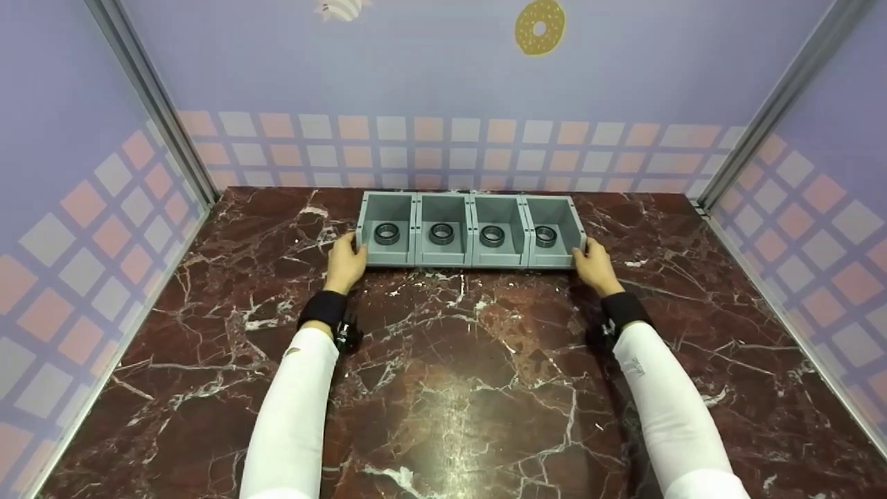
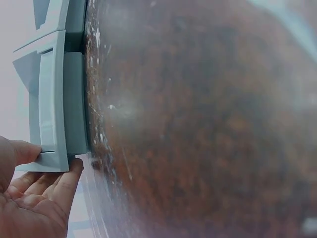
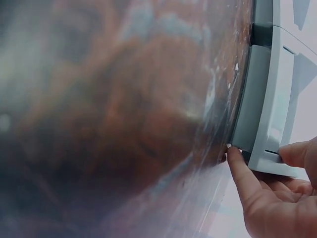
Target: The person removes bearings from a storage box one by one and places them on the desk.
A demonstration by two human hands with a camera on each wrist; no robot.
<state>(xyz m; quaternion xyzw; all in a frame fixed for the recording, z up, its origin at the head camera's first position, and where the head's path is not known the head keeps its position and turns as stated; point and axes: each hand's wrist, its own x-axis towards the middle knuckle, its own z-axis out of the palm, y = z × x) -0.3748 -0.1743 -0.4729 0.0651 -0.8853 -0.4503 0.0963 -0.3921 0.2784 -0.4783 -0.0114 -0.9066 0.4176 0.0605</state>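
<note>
A row of several joined grey plastic bins (image 1: 444, 260) stands at the far side of the table. In each bin lies one ring-shaped bearing (image 1: 386, 242), dark with a metallic inner ring. My left hand (image 1: 346, 263) grips the row's left end, its thumb over the front corner in the left wrist view and its fingers under and beside the end bin (image 2: 52, 99). At the right end, my right hand (image 1: 595, 266) holds the outer wall the same way, with its thumb on the end bin's front lip (image 3: 280, 109) in the right wrist view.
The dark red marble-patterned table (image 1: 443, 360) reaches between both forearms. A lilac back wall (image 1: 443, 76) with pink and white squares rises just behind the bins. Side panels (image 1: 818, 208) with metal corner posts close off left and right.
</note>
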